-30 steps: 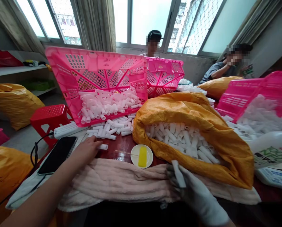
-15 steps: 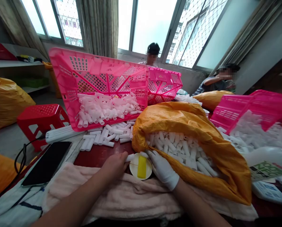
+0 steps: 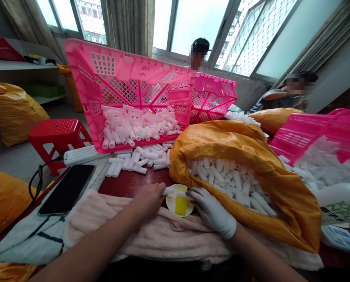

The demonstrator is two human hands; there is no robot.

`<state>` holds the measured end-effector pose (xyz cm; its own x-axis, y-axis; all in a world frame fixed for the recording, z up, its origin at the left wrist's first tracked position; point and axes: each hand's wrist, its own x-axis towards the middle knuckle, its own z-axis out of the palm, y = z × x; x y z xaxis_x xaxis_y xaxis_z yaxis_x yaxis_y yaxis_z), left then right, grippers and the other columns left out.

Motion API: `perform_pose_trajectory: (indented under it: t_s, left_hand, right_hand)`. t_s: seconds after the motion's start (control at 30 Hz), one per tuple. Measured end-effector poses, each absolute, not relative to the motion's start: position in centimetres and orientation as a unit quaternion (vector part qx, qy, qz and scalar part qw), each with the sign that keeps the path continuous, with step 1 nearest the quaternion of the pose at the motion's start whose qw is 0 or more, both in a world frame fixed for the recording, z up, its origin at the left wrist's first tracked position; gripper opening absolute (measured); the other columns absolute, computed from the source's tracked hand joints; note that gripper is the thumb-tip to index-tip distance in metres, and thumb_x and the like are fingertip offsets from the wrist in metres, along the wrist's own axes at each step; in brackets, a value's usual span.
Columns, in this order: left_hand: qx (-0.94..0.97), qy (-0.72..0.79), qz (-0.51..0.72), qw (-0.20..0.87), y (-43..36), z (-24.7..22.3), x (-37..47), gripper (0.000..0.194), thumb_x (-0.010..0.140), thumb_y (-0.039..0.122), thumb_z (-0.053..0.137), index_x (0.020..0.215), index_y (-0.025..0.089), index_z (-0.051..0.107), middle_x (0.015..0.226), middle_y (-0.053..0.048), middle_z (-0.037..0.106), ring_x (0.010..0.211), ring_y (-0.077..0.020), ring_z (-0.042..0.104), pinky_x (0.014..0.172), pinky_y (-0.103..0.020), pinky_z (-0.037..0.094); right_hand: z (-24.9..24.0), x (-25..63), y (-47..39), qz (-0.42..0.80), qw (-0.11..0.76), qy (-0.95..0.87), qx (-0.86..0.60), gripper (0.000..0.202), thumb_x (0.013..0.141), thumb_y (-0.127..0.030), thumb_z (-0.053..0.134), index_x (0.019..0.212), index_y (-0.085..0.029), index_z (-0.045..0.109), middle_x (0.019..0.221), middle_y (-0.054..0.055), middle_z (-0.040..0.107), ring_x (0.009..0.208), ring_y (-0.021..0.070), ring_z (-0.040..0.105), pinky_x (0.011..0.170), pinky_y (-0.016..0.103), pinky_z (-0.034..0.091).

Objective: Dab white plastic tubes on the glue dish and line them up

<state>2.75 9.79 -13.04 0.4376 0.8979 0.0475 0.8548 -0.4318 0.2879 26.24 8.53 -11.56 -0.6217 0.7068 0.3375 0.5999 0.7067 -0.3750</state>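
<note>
Bare and closed, my left hand (image 3: pixel 150 199) grips one end of a white tube (image 3: pixel 167 190) over the left part of a round cream disc (image 3: pixel 172 204). A yellow block (image 3: pixel 181 204) lies on the disc. My right hand (image 3: pixel 211 207), in a white glove, has its fingers pressed together at the right end of a white piece above the block. Whether this is the same tube or a second one I cannot tell. An orange sack (image 3: pixel 219 137) full of white tubes (image 3: pixel 236 180) lies open just beyond my right hand.
A tilted pink basket (image 3: pixel 128 62) holds more tubes, with loose tubes before it. A black phone (image 3: pixel 67 190) lies left on cloth; a pink towel (image 3: pixel 175 239) runs along the front edge. A bottle (image 3: pixel 339 199) is at right. Two people sit beyond.
The view has shifted, so the scene sits slightly higher and further right. My hands remain at the disc; the white piece now spans across the top of the yellow block.
</note>
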Motion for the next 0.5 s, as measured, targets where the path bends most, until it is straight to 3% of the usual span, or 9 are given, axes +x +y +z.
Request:
perform_pose_trajectory:
  t_s: [0.1,0.2,0.33,0.5]
  left_hand:
    - [0.841,0.523,0.092,0.104,9.8,-12.9,2.8,0.015,0.085,0.030,0.041,0.085,0.018,0.050,0.083,-0.006,0.061,0.077,-0.0196,0.057,0.067,-0.028,0.041]
    - [0.843,0.520,0.097,0.093,9.9,-13.0,2.8,0.016,0.085,0.031,0.041,0.085,0.018,0.049,0.083,-0.006,0.061,0.077,-0.0197,0.058,0.067,-0.028,0.041]
    - [0.845,0.516,0.106,0.090,9.7,-12.9,2.9,0.014,0.086,0.030,0.041,0.085,0.018,0.049,0.083,-0.005,0.061,0.078,-0.0188,0.058,0.067,-0.027,0.041]
    - [0.843,0.521,0.102,0.087,9.7,-12.8,3.0,0.017,0.087,0.032,0.039,0.086,0.018,0.050,0.083,-0.005,0.061,0.078,-0.0186,0.058,0.068,-0.027,0.041]
  right_hand:
    - [-12.4,26.6,8.3,0.092,0.259,-0.880,-0.387,0.030,0.087,-0.012,0.040,0.114,-0.021,0.050,0.113,0.009,0.055,0.102,0.0203,0.052,0.088,0.041,0.046]
    - [-13.0,26.9,8.1,0.083,0.228,-0.909,-0.338,0.023,0.086,-0.012,0.045,0.103,-0.023,0.056,0.110,0.006,0.058,0.100,0.0201,0.052,0.086,0.039,0.047]
    - [-12.6,26.8,7.8,0.081,0.245,-0.890,-0.375,0.029,0.086,-0.013,0.044,0.114,-0.021,0.049,0.113,0.009,0.055,0.103,0.0201,0.051,0.089,0.037,0.046]
    - [-11.6,26.3,7.5,0.052,0.180,-0.919,-0.347,0.027,0.087,-0.013,0.041,0.104,-0.024,0.059,0.107,0.006,0.061,0.095,0.0230,0.054,0.081,0.039,0.048]
